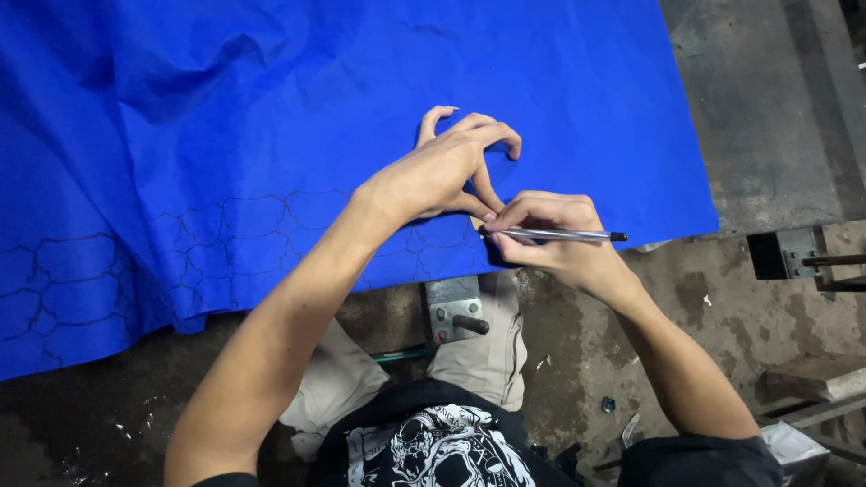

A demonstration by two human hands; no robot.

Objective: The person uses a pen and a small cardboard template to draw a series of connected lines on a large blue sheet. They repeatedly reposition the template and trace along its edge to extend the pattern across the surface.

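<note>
On the blue cloth [361,99], near its front edge, my left hand [442,171] presses down with fingers spread, while my right hand [555,239] pinches a pen [559,234] closed between fingertips.

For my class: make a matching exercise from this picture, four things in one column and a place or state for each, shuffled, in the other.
Things:
1. left hand
2. right hand
3. blue cloth
4. metal bracket

Places or states:
A. spread over the table, drawn with a dark net pattern
B. grips a silver pen
C. pressed flat on the cloth, fingers spread
D. under the table edge, between the knees

Pairs: 1-C, 2-B, 3-A, 4-D
</note>
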